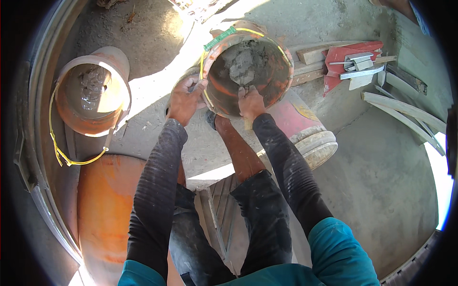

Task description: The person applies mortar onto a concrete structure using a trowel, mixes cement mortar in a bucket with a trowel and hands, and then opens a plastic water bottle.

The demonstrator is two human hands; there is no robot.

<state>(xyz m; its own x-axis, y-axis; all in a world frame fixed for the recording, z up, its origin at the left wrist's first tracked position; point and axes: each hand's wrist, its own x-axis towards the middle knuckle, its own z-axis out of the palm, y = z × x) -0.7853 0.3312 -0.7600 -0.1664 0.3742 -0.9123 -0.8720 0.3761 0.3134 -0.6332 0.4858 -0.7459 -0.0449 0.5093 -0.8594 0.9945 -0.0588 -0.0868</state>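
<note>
I have my right hand closed tight around a trowel, and its blade is down in the grey mix in my bucket. The bucket is in front of me, near the far edge of the floor. My left hand is at the bucket's left rim with its thumb and fingers bent, but I cannot tell how hard they hold. A yellow cord with a green grip goes along the rim.

The floor is grey and dusty, and a bright strip of sun lies across it. By its left edge is an orange bucket with water inside, and an orange drum is at the near left corner. A pink pail is just right of my bucket. Wood boards and a bent red sheet lie toward the far right corner
</note>
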